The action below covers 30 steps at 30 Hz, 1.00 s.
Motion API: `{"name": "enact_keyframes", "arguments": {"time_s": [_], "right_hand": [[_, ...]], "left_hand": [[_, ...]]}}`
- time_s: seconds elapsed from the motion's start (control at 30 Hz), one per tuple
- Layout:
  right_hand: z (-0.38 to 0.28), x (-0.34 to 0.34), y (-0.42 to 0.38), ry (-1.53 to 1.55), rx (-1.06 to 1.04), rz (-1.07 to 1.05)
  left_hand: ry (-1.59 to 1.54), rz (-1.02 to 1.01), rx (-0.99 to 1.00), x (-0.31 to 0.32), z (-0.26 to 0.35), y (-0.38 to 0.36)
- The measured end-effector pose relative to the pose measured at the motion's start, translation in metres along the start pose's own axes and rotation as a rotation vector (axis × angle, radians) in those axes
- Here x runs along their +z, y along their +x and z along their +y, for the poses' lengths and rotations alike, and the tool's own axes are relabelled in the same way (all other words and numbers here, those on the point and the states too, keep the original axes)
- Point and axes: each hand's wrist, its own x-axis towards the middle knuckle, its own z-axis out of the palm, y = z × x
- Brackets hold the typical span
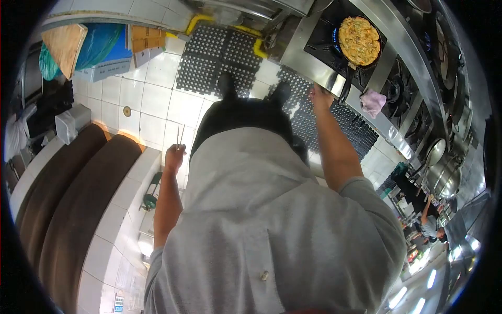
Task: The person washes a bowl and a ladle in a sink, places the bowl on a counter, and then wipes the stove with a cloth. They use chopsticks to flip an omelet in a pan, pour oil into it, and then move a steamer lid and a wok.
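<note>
My left hand (175,157) is closed around a pair of thin sticks (178,137) that look like chopsticks or slim tongs, held low beside my body. My right hand (321,98) reaches to the front panel of the stove (331,77), its fingers curled; what they grip, possibly a knob, is too small to make out. Above that panel a round, golden pancake-like food (359,41) fills a black frying pan (380,57) on a burner with a blue flame. The pan's dark handle (345,86) points toward me, close to the right hand but apart from it.
A pink cloth (373,102) lies on the stove edge beside an unlit-looking burner (392,90). Black perforated mats (206,57) cover part of the white tiled floor (149,97). Boxes and a wooden board (64,47) stand at upper left. Another person (430,226) works farther right, near hanging pans (444,178).
</note>
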Motion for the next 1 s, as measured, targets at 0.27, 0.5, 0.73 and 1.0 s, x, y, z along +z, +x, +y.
{"name": "enact_keyframes", "arguments": {"time_s": [0.27, 0.5, 0.73, 1.0], "right_hand": [[-0.003, -0.033, -0.041, -0.260, 0.169, -0.143], [0.054, -0.127, -0.156, -0.924, 0.010, -0.236], [0.129, -0.249, -0.233, -0.871, 0.018, -0.022], [0.218, -0.380, -0.238, -0.483, 0.183, 0.134]], "left_hand": [[0.009, -0.071, 0.111, -0.016, 0.003, 0.033], [0.426, -0.510, 0.480, -0.020, 0.007, 0.160], [0.780, -0.516, 0.383, 0.039, 0.217, 0.124], [0.952, -0.668, 0.738, 0.285, 0.328, -0.040]]}}
